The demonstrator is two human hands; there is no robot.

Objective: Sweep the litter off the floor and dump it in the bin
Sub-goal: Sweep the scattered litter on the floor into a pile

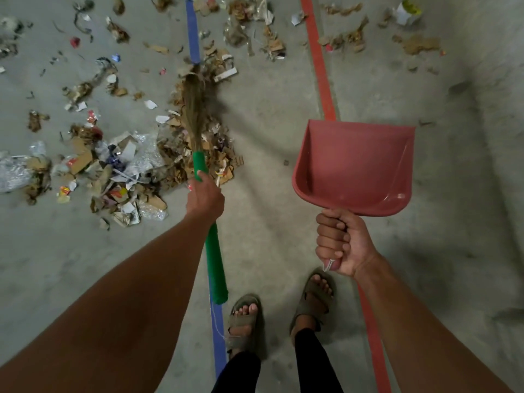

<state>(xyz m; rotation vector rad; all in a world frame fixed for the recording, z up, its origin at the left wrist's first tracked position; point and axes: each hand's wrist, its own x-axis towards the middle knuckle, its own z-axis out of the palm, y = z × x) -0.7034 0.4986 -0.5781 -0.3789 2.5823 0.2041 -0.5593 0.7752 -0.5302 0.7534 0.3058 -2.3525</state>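
My left hand (204, 197) grips the green handle of a grass broom (195, 114). Its brown bristles point away from me and lie over a heap of litter (127, 168): torn cardboard, paper scraps, foil and plastic wrappers on the grey concrete floor. More litter (255, 32) is scattered farther off, across the top of the view. My right hand (340, 242) grips the handle of a red plastic dustpan (354, 168), held up in the air with its mouth facing away from me. The pan holds nothing. No bin is in view.
A blue tape line (192, 35) and a red tape line (319, 61) run along the floor away from me. My feet in sandals (243, 321) stand between them. The floor to the right of the red line is mostly bare.
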